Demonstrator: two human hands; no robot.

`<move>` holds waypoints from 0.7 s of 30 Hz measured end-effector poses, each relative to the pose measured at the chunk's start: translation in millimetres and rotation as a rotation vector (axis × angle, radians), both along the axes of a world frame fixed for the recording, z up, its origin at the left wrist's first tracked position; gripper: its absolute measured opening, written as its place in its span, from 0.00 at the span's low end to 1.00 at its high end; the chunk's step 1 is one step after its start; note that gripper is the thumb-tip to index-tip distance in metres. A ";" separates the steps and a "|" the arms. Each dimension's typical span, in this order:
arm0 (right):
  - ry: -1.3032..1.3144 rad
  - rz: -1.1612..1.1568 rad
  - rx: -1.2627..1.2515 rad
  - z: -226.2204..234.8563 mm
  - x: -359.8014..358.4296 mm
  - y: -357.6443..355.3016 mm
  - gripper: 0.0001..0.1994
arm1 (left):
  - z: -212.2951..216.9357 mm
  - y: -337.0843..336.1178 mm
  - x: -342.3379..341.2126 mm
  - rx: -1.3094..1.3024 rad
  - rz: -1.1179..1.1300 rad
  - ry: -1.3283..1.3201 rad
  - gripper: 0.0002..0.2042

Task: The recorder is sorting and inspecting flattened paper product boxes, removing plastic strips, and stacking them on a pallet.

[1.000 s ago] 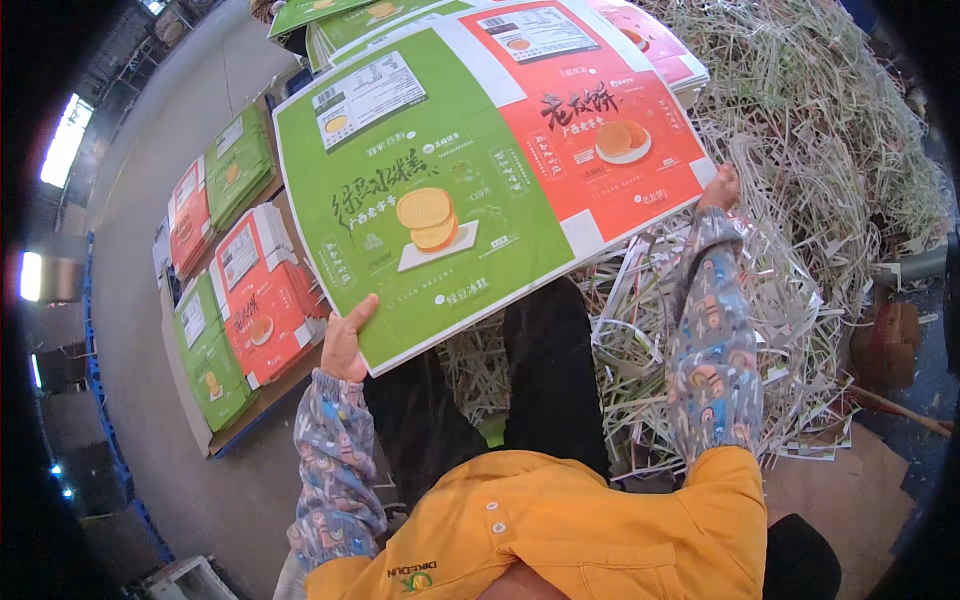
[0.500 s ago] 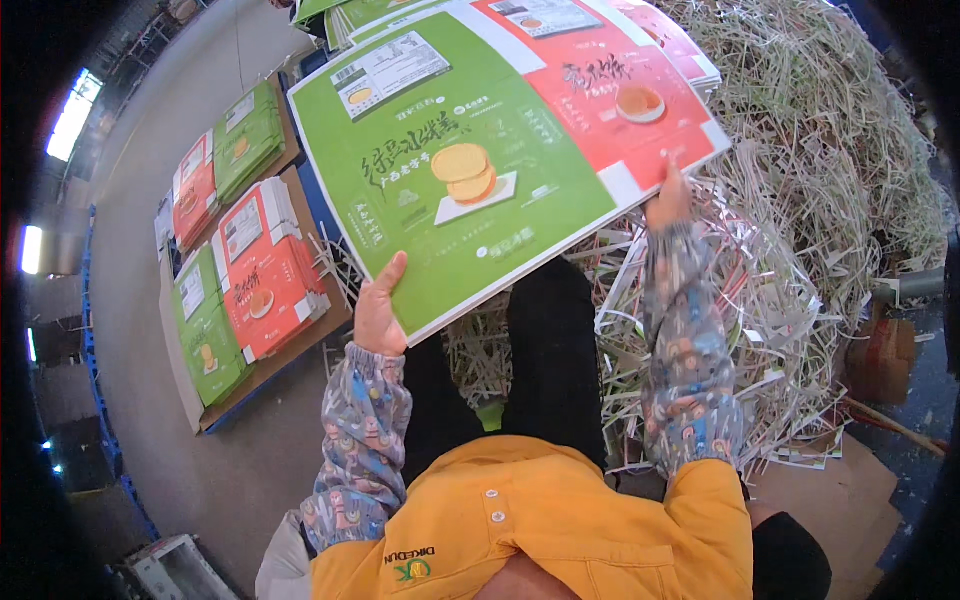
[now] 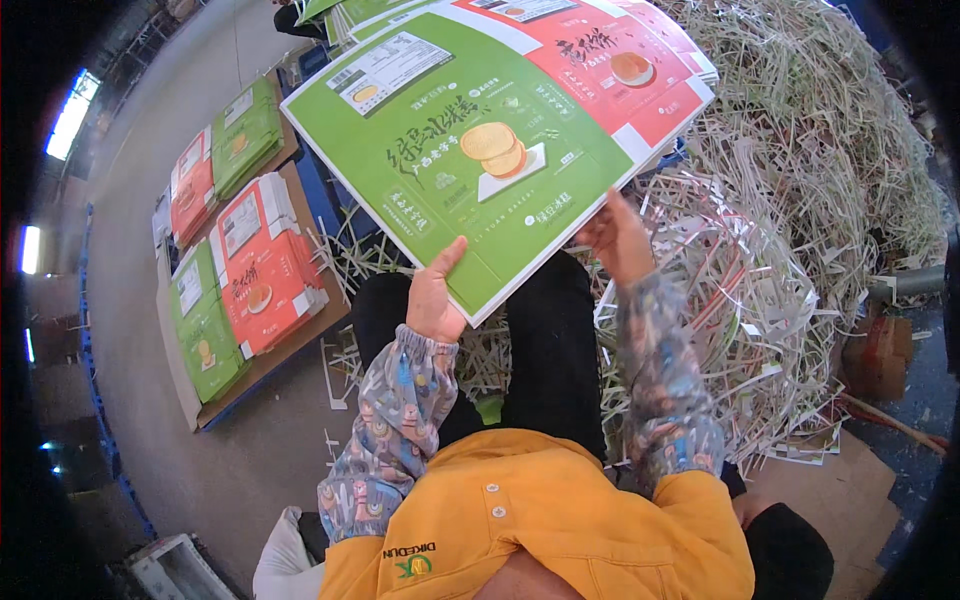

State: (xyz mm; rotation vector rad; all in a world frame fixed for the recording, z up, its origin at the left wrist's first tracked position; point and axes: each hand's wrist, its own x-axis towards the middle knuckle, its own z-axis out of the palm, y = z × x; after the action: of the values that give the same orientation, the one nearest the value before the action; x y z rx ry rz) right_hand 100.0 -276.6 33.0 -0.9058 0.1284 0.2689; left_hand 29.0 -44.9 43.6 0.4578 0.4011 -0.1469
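The left hand (image 3: 436,302) clasps the near corner of the green-and-red printed sheet (image 3: 505,150), which spreads forward from both hands, its long axis slanting away rightward, while the right hand (image 3: 618,240) meets its near long edge, whether gripping I cannot tell.

1. Soft, fairly bright light covers the printed sheet (image 3: 430,190).
2. The upper-left window (image 3: 73,115) glares white; its surroundings are dim.
3. Corners go black, edges bend.
4. The right sleeve (image 3: 668,375) looks slightly blurred.

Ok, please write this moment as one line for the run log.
left hand: holding green-and-red printed sheet | right hand: at sheet's near edge | shredded-paper heap: right side
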 end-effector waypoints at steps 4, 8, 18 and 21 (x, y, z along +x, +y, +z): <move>-0.068 0.043 -0.061 -0.8 -33.1 30.2 0.13 | 1.8 3.2 -3.8 -0.060 -0.007 -0.015 0.18; -0.055 0.004 -0.106 2.4 -36.8 37.8 0.12 | 7.1 -3.0 -11.9 -0.067 -0.022 -0.076 0.19; -0.129 -0.027 0.170 -14.5 -31.6 45.2 0.09 | 7.8 -13.9 -9.8 0.172 0.107 -0.071 0.18; -0.181 -0.037 0.247 -15.1 -30.7 44.3 0.09 | 13.9 -17.7 -9.2 0.109 0.138 -0.062 0.18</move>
State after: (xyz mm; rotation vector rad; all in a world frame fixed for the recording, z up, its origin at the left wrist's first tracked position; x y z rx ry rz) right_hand 69.3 -232.2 17.9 -0.6774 -0.0548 0.1633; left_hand 19.8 -62.5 57.6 0.5386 0.3797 0.0226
